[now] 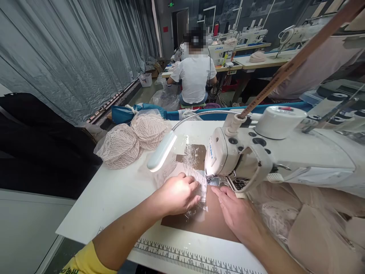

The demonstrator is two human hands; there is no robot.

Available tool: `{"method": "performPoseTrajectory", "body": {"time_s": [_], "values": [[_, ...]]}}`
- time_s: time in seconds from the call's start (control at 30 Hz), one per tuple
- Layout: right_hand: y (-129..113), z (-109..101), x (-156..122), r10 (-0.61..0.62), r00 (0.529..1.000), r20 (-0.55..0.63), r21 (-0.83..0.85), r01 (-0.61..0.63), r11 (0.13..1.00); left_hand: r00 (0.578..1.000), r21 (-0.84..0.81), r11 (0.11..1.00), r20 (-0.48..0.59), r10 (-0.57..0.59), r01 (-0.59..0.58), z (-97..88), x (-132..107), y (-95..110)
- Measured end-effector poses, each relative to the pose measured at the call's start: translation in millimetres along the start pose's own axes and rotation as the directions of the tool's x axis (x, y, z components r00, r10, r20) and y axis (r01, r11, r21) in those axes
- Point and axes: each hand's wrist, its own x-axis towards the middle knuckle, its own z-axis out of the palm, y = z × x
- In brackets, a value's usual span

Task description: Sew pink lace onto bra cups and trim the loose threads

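Note:
My left hand (pixel 177 195) rests with curled fingers pressed on a piece of white lace (pixel 199 190), just left of the needle area of the white sewing machine (pixel 273 156). Flat on the brown plate (pixel 205 224), my right hand (pixel 234 211) has its fingers stretched toward the presser foot (pixel 214 182), touching the lace edge. The lace lies under the machine head, brightly lit by a gooseneck lamp (pixel 162 151).
A pile of pink lace bra cups (pixel 134 139) sits at the table's far left. Beige fabric (pixel 313 224) is heaped at the right. A printed ruler (pixel 182 257) runs along the near edge. Another person in a white shirt (pixel 195 78) sits ahead at other machines.

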Motion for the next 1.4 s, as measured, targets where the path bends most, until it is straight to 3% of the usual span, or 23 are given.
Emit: {"method": "performPoseTrajectory", "body": {"time_s": [0.1, 0.23, 0.37, 0.5, 0.93, 1.13, 1.4], "values": [[3, 0, -1, -0.025, 1.000, -0.005, 0.043, 0.026, 0.999, 0.999, -0.061, 0.998, 0.020, 0.025, -0.023, -1.2, -3, 3], [1, -4, -1, -0.074, 0.997, -0.038, 0.108, 0.078, 0.991, 0.997, -0.097, 0.993, -0.048, 0.066, -0.071, 7.8, -1, 3], [-4, -9, 2, -0.179, 0.980, -0.087, 0.116, 0.189, 0.975, 0.985, -0.059, 0.991, -0.131, 0.110, -0.118, 15.7, 1, 6], [-8, -12, 4, -0.222, 0.970, -0.102, 0.111, 0.233, 0.966, 0.984, -0.004, 0.993, -0.135, 0.115, -0.116, 18.1, 3, 11], [-7, -5, 1, -0.204, 0.971, -0.126, 0.096, 0.216, 0.972, 0.974, -0.045, 0.995, -0.216, 0.072, -0.084, 29.6, 8, 18], [-6, -1, -2, -0.192, 0.979, -0.065, 0.093, 0.198, 0.976, 0.979, -0.072, 0.995, -0.197, 0.060, -0.075, 28.5, 7, 17], [-5, -11, -8, -0.216, 0.974, -0.073, 0.209, 0.227, 0.951, 0.966, -0.048, 0.986, -0.213, 0.146, -0.160, 29.1, 3, 10]]}}
